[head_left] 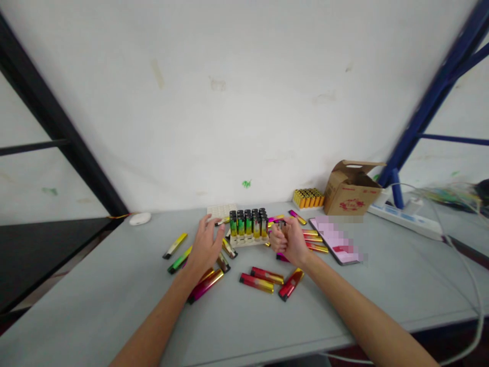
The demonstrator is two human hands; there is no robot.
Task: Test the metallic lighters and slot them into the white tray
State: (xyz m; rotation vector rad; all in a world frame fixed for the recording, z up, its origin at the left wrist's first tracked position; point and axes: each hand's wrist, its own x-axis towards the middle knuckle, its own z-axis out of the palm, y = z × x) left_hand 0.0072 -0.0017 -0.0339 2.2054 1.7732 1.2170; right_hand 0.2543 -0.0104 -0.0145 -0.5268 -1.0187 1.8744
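Note:
A white rack [250, 240] stands mid-table, with rows of upright lighters [249, 223] in green, yellow and silver with black tops. My left hand [208, 242] hovers just left of the rack, fingers apart, nothing held. On the rack's right side my right hand [289, 239] is closed, and a small part of something dark shows at its fingers, too hidden to make out. Loose lighters lie around both hands: a yellow one [175, 245] and a green one [179, 260] at the left, a red and gold one [256, 283] in front, others beside my right hand.
Behind lie a flat white tray [221, 210] and a block of upright orange cylinders [308, 198]. An open cardboard box [351, 191], a phone [334, 239] and a power strip [407, 219] with cables are at the right. A white case [140, 219] sits back left.

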